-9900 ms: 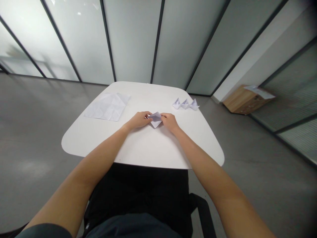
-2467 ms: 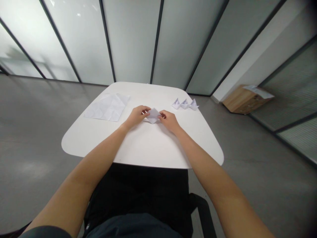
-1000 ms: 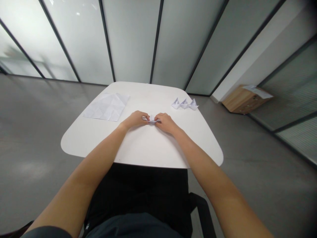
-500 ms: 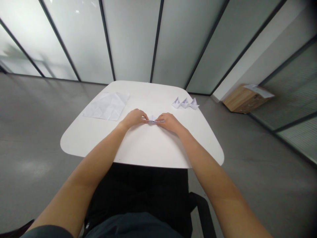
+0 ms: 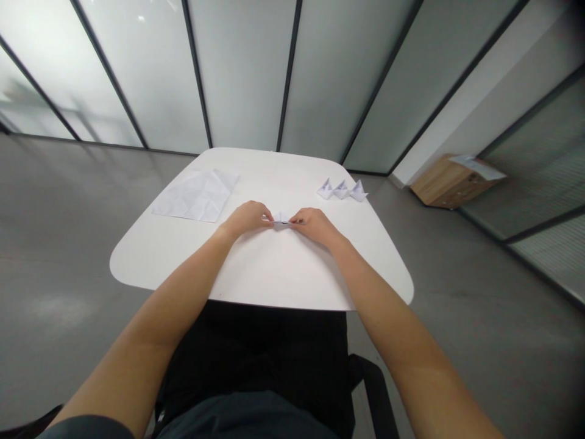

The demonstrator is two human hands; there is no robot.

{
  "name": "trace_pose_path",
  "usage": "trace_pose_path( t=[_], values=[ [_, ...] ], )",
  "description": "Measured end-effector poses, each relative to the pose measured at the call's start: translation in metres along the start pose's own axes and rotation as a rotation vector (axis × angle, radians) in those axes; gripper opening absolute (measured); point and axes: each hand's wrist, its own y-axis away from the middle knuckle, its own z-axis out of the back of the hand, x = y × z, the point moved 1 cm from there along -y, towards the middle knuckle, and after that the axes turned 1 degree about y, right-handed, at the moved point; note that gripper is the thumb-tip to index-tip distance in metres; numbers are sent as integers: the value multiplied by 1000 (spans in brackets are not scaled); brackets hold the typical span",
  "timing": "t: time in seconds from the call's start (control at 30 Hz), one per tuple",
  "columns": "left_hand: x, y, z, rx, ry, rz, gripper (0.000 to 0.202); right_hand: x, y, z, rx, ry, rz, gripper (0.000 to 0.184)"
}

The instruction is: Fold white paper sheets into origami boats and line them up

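Observation:
Between my two hands is a small piece of folded white paper (image 5: pixel 281 223), close above or on the table. My left hand (image 5: pixel 249 217) pinches its left end, fingers closed. At its right end my right hand (image 5: pixel 314 224) has thumb and fingers closed on the paper. The fingers cover both ends, so only the middle of the paper shows. Three folded paper boats (image 5: pixel 340 189) stand in a row beyond my right hand. Creased white paper sheets (image 5: pixel 196 196) lie flat to the left of my left hand.
The white table (image 5: pixel 274 274) has rounded corners and stands before my lap. A black chair armrest (image 5: pixel 372 384) is at the lower right. Frosted glass panels (image 5: pixel 242 73) rise behind the table. A wooden cabinet (image 5: pixel 450 182) stands on the floor at the right.
My right hand's fingertips have shifted very slightly to the right along the folded paper. My left hand stays in place, and the boats and sheets lie as before.

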Motion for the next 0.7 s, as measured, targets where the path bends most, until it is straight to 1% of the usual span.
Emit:
trace_pose_path(
  t=[0.3,0.47,0.6,0.7],
  values=[
    [1,-1,-1,-8,-23,49,25,6,0,2,22,50,-47,23],
    [-1,0,0,-5,-23,62,26,7,0,3,27,85,-46,23],
    [0,0,0,3,-11,29,30,8,2,5,22,51,-40,26],
    [1,-1,-1,8,-15,-12,35,9,3,4,-11,10,-50,29]
  ],
)
